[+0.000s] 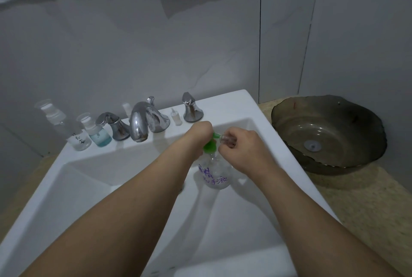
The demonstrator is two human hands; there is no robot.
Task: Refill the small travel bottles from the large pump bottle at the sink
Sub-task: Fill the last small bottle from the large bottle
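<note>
I am looking down at a white sink (pixel 73 156) where both hands are working over the basin. My left hand (pixel 199 132) is resting on top of the green pump (pixel 210 145) of the large clear bottle (pixel 214 174), fingers curled down over the pump head; the bottle, marked with purple writing, is standing in the basin just below the back ledge. My right hand (pixel 243 145) is pinching a small clear travel bottle (pixel 227 139), holding it tilted with its mouth right at the green spout. On the ledge behind, the chrome faucet (pixel 139 125) is sitting between two chrome handles, with two capped bottles (pixel 73 127) standing at the far left and a tiny clear bottle (pixel 176 117) standing beside the right handle. A dark glass bowl (pixel 327 136) is lying on the counter to the right of the sink.
</note>
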